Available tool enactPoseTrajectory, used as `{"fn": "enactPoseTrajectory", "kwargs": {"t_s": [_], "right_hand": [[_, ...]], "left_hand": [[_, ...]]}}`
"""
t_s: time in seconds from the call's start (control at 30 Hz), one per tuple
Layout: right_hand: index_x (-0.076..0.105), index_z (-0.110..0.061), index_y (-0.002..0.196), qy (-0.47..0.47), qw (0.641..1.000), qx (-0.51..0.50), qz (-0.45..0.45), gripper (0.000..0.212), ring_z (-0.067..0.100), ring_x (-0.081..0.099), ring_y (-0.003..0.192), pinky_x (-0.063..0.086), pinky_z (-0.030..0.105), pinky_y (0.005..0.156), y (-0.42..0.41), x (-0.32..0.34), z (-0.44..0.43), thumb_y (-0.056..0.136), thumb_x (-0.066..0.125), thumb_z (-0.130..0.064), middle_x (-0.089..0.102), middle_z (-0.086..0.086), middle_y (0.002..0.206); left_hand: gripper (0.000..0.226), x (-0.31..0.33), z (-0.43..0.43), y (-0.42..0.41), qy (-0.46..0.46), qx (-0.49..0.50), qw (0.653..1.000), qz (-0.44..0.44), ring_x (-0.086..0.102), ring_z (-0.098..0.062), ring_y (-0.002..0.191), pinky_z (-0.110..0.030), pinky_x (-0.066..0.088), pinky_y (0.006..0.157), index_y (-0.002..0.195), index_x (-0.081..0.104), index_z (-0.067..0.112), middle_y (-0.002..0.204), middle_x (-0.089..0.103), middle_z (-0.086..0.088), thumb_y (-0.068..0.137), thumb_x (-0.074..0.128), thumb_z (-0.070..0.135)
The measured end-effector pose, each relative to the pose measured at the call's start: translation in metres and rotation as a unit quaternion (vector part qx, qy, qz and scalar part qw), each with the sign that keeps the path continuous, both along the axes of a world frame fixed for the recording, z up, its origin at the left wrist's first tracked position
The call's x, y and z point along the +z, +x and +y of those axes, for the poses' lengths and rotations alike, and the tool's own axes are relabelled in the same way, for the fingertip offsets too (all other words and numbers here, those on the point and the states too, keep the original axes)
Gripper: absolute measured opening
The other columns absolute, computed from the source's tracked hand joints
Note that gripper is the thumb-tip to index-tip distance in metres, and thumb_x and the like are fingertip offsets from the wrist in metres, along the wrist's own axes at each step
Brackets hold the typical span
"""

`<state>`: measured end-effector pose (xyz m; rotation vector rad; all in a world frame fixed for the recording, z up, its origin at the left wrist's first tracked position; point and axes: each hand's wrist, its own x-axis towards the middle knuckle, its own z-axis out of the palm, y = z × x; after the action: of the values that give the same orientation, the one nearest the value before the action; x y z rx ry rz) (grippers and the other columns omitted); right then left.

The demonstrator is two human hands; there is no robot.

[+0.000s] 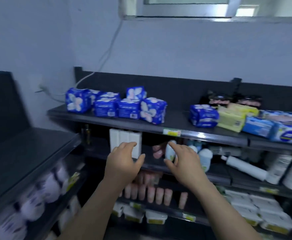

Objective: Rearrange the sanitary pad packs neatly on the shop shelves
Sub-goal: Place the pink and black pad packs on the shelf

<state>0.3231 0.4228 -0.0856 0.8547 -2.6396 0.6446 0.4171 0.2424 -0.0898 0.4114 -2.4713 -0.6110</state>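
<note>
Both hands are up in front of the lower shelves: left hand (124, 161) and right hand (183, 161), each grip spread and holding nothing. The blue pad packs (114, 105) sit above on the top shelf (176, 122) in a loose cluster at its left end, with one pack (135, 92) perched on top at the back and the end pack (152, 110) skewed. A stray blue pack (203, 116) lies well apart to the right, against the yellow packs (231, 118). Suggest you lift the stray over to the cluster, then square all faces forward with both palms. The shelf is dark and flat, with a bare stretch mid-shelf to work in. Behind it is a pale wall with a cable (107, 49) running down and a window (185, 7) above.
</note>
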Motion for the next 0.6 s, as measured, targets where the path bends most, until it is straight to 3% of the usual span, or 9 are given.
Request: {"fn": "enactPoseTrajectory", "kwargs": {"t_s": [0.27,0.6], "right_hand": [[0.037,-0.027,0.146,0.0,0.993,-0.12,-0.002,0.061,0.021,0.038,0.134,0.029,0.037,0.11,-0.099,0.021,0.049,0.091,0.056,-0.046,0.048,-0.002,0.142],[0.035,-0.03,0.146,-0.003,0.971,-0.238,0.014,0.061,0.024,0.036,0.136,0.03,0.043,0.111,-0.216,0.048,0.1,0.091,0.056,-0.045,0.047,0.0,0.144]], "left_hand": [[0.053,0.02,0.027,-0.145,-0.004,-0.108,0.994,0.016,0.052,-0.018,0.12,-0.034,0.044,0.097,0.136,0.05,0.023,0.133,0.055,0.004,0.09,0.057,0.05],[0.05,0.068,0.069,-0.313,-0.028,-0.214,0.976,0.038,0.056,-0.023,0.111,-0.037,0.047,0.091,0.13,0.054,0.023,0.122,0.059,0.001,0.087,0.059,0.048]]}}
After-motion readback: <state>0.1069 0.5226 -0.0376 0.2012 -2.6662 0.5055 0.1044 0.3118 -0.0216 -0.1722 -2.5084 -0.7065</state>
